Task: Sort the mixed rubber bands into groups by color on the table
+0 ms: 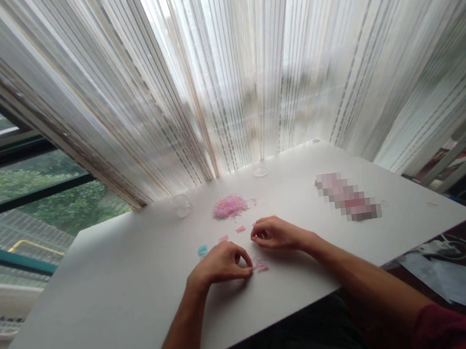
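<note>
Small pink pieces, loose, with a blue lot, on a white desk; two bare hands attending. Main heap: pink, some lilac tint, massed toward the far side, a few bits strayed at its right edge; individual forms too small to tell. Separate lots, nearer the person: upper pink group, just below the heap; second pink group, to its left, partly behind the left hand; blue group, farther left; near pink group, strip-like, between the hands and closest to the person. Left hand: thumb and forefinger curved into a ring, tips close together beside the near pink group; whether a piece is pinched cannot be told. Right hand: held above the near pink group, fingers curled, thumb near forefinger; its grip likewise cannot be told. Accessories: clear container, left of the heap; clear round dish or lid, at the far edge; pixelated article, at right, unidentifiable. Progress, by judgement: four small lots lie apart from the heap, while the greater share sits in it undivided; the work appears early, with most pieces yet to be handled.
</note>
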A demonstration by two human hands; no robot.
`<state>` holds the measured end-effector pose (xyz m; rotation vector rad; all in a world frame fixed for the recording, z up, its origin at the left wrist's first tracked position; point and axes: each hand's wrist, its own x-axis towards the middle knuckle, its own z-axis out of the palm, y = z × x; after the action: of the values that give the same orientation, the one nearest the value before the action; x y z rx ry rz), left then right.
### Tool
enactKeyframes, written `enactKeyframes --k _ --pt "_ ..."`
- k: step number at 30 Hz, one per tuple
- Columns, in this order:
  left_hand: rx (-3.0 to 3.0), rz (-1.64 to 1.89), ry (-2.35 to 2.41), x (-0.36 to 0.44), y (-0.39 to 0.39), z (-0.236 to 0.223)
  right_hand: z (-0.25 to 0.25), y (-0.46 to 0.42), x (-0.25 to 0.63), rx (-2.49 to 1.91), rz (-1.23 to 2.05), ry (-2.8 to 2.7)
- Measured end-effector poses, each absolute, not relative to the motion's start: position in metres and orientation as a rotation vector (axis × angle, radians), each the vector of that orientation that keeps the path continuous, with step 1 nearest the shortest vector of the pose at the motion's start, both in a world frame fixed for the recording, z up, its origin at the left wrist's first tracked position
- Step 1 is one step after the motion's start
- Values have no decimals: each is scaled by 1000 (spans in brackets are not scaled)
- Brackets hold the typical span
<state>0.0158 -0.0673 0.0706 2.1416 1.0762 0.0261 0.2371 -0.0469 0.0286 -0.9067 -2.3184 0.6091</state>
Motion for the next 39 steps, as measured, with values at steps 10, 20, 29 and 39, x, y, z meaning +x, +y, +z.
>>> enactKeyframes --k 10,20,29,39 --pt "2101 192 1089 2 -59 70 40 -54 235 -851 715 -2300" --pt "2077 367 1150 -4 -54 65 37 -56 235 -828 884 -2291" --pt "2061 427 1201 -8 -51 63 38 -53 235 -853 847 -2274" --pt "2039 543 1334 -29 -41 64 40 -57 233 -756 870 -2349"
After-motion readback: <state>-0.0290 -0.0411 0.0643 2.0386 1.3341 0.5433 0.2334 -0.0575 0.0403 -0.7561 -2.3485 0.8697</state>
